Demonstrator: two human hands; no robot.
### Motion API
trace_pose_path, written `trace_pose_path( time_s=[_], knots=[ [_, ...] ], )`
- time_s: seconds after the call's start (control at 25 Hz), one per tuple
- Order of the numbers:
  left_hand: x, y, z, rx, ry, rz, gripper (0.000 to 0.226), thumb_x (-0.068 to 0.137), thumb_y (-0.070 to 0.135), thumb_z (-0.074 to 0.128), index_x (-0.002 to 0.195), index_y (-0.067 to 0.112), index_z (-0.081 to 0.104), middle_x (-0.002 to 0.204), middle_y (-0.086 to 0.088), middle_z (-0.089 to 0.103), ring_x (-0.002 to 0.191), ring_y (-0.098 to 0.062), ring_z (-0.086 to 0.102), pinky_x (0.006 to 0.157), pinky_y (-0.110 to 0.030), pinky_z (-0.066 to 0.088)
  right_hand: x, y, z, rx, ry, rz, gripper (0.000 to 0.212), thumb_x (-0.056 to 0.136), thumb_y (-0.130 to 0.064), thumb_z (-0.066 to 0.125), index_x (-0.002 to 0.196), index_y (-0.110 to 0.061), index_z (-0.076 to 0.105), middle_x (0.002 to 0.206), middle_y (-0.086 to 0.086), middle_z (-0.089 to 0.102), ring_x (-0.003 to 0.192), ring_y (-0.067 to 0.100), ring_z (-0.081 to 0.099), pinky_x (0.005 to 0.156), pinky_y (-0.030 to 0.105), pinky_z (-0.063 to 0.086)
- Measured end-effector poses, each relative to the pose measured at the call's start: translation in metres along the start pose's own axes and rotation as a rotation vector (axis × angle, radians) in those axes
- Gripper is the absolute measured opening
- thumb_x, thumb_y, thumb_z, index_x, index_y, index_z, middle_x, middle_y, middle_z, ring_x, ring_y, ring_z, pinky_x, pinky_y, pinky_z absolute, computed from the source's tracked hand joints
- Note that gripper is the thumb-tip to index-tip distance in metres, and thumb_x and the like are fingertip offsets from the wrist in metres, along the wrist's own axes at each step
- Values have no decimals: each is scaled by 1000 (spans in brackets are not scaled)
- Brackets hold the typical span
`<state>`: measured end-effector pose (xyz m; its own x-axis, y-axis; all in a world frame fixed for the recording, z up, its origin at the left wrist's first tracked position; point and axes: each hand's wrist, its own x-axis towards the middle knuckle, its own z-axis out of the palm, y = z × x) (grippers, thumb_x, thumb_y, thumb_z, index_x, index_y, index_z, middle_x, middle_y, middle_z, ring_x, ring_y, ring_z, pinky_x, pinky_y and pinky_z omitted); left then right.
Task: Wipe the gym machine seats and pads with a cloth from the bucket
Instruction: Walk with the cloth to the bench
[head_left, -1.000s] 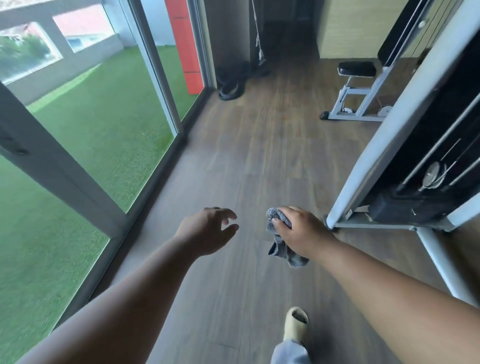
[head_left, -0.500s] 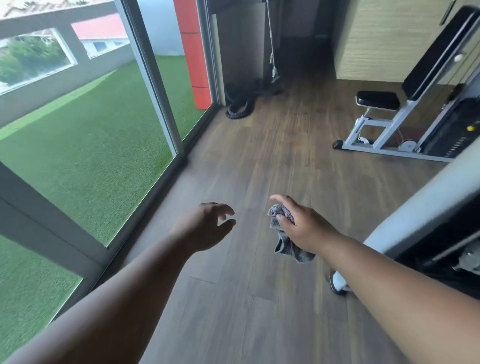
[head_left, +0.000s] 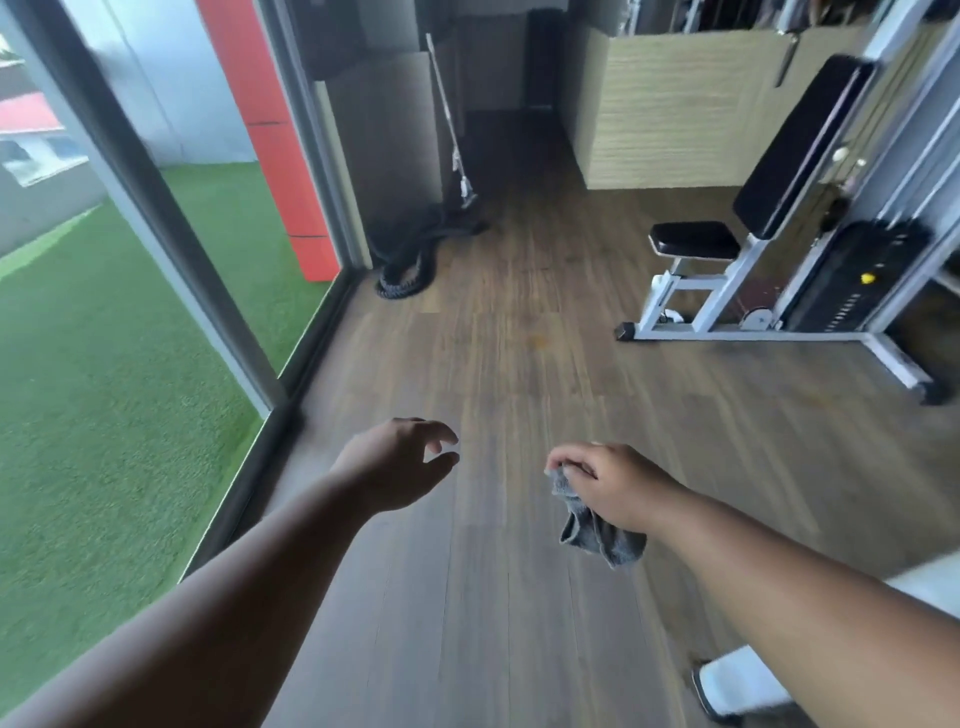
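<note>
We see both forearms extended forward over the brown wood-plank floor (head_left: 519, 338). The right hand (head_left: 618, 491) is curled around a crumpled grey cloth (head_left: 597, 535), with the fingers pinching its upper end while the remainder hangs below the palm. The left hand (head_left: 397, 462) holds nothing; its fingers are loosely curved, thumb and forefinger apart, and it hovers above the floor well apart from the right hand.

Ahead and to the right stands a white-framed gym machine (head_left: 727, 291) on the floor. It carries a black padded seat (head_left: 693, 240) and, above and behind that, a long black padded backrest (head_left: 802, 145) tilted rearward. A black weight stack with a yellow pin (head_left: 857, 280) sits just beside the seat frame (to its right).

On the left we note a large glass window wall with a grey frame (head_left: 171, 218); green artificial turf (head_left: 104, 364) lies outside it. A coiled black battle rope (head_left: 415, 249) lies on the floor in the far corner, near an orange-red panel (head_left: 280, 145). The cloth is well apart from the seat and the backrest.
</note>
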<state>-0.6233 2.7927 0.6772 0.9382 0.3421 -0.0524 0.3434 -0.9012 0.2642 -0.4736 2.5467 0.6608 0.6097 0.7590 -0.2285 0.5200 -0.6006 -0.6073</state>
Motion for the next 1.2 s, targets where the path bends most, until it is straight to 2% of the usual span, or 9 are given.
trace_pose_path(
  time_s=[0.08, 0.16, 0.32, 0.48, 0.6, 0.88, 1.0, 1.08, 1.2],
  knots=[
    [63, -5, -10, 7, -24, 51, 30, 93, 56, 51, 118, 43, 63, 103, 24, 65, 89, -1, 63, 73, -28, 54, 39, 6, -23, 56, 63, 54, 6, 94, -46, 54, 98, -42, 57, 83, -8, 61, 64, 9, 52, 61, 28, 43],
    [127, -2, -14, 16, -46, 103, 30, 94, 56, 51, 119, 44, 62, 102, 24, 64, 89, -1, 62, 73, -29, 54, 78, 21, -47, 120, 93, 108, 22, 84, -55, 66, 101, -43, 57, 90, -9, 64, 74, 10, 60, 68, 29, 49],
    [260, 17, -9, 5, -45, 177, 31, 94, 57, 51, 120, 44, 62, 107, 23, 65, 87, 0, 61, 73, -31, 56, 176, 73, -105, 94, 88, 162, 35, 73, -56, 71, 102, -45, 54, 91, -5, 67, 68, 9, 56, 75, 32, 54],
    [382, 36, -4, -37, -68, 155, 31, 95, 55, 52, 122, 42, 62, 109, 21, 65, 88, -3, 61, 76, -32, 57, 278, 118, -174, 52, 116, 185, 31, 78, -49, 71, 102, -42, 54, 90, -4, 64, 67, 10, 52, 68, 29, 48],
    [456, 46, -7, -47, -88, 150, 33, 96, 54, 51, 125, 41, 61, 115, 17, 66, 92, -6, 64, 77, -33, 58, 340, 134, -217, 12, 90, 183, 30, 82, -45, 70, 107, -40, 54, 84, -9, 56, 62, 8, 46, 60, 28, 39],
    [627, 27, -18, 16, -156, 214, 38, 96, 56, 50, 131, 41, 56, 121, 13, 66, 97, -7, 64, 74, -26, 55, 479, 158, -289, -7, 165, 200, 30, 85, -42, 70, 111, -39, 54, 77, -12, 49, 56, 4, 42, 54, 23, 32],
    [716, 13, -28, 37, -175, 273, 38, 96, 56, 50, 130, 42, 56, 123, 14, 64, 100, -9, 65, 79, -32, 57, 541, 173, -313, 6, 229, 268, 29, 85, -43, 69, 109, -41, 52, 78, -8, 54, 55, 7, 43, 55, 25, 36],
    [771, 7, -31, 79, -211, 325, 39, 95, 57, 49, 130, 43, 56, 125, 16, 63, 104, -9, 63, 81, -32, 56, 575, 184, -323, 43, 276, 342, 29, 84, -46, 70, 107, -44, 52, 88, -3, 61, 58, 10, 48, 58, 27, 41],
    [842, 7, -35, 101, -265, 388, 40, 93, 60, 47, 129, 45, 55, 125, 20, 63, 107, -8, 63, 83, -32, 55, 615, 200, -336, 99, 321, 420, 31, 81, -49, 70, 106, -46, 52, 95, -9, 63, 76, 17, 64, 72, 33, 53]
  ],
)
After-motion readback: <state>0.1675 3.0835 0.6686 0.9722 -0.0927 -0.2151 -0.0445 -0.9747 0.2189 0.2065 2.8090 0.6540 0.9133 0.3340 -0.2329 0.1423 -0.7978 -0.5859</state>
